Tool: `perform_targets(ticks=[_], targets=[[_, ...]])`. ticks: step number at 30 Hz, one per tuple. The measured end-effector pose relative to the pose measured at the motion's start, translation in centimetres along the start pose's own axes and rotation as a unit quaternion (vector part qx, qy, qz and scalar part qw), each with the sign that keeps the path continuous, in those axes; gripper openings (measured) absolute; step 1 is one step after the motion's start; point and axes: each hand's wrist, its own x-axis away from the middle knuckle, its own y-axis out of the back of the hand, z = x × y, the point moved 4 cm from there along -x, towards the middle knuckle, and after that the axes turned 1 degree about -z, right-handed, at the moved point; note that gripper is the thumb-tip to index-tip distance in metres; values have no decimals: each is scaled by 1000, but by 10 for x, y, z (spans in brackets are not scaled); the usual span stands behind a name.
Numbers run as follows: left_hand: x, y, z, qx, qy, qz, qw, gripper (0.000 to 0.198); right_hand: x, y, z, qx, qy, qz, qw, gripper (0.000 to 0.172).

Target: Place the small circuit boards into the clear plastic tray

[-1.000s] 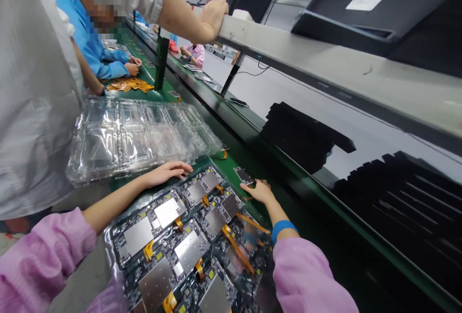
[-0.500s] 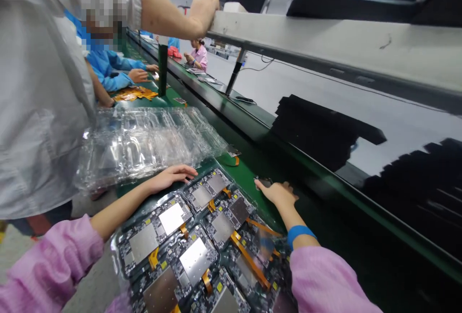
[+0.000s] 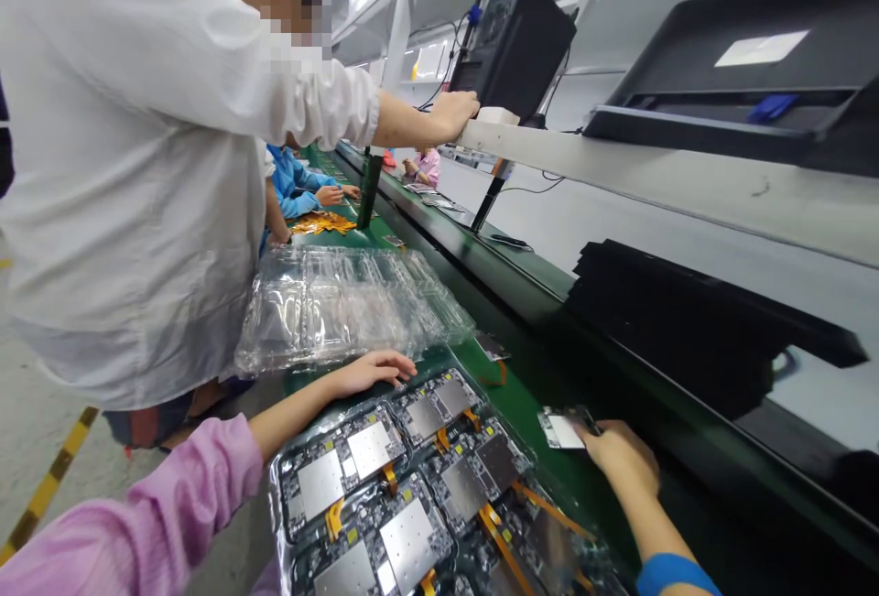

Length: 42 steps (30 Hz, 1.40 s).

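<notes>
My left hand (image 3: 374, 373) lies at the far edge of a clear plastic tray (image 3: 276, 486), fingers stretched out and slightly bent, holding nothing. Circuit boards (image 3: 412, 541) with silver metal shields and orange flex cables fill the tray's compartments. To the right of the tray, my right hand (image 3: 626, 457) pinches a small circuit board (image 3: 564, 430) by its right end, over the green belt. That board has a bright silver shield; its right end is hidden by my fingers. A blue band circles my right wrist.
Clear empty plastic trays (image 3: 357, 308) are stacked beyond my left hand. Another board (image 3: 493, 346) with an orange cable lies on the green surface. A person in white (image 3: 137, 166) stands close at left, one hand on the shelf (image 3: 659, 170). Orange flex cables (image 3: 322, 223) lie farther back.
The view has tilted up and turned left, so things appear lower and farther right. The board in my right hand now shows its silver face. My left hand stays by the tray's edge.
</notes>
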Motion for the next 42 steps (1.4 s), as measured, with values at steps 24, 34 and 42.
perform_targets(ticks=[24,34,42], targets=[[16,9,7,-256,9,-51,965,52,221,30,19,-188,142,234,943,17],[18,4,2,-255,17,-61,965,57,226,83,41,-15,234,85,968,13],[18,3,1,-255,6,-50,966,49,131,101,40,29,173,69,982,23]])
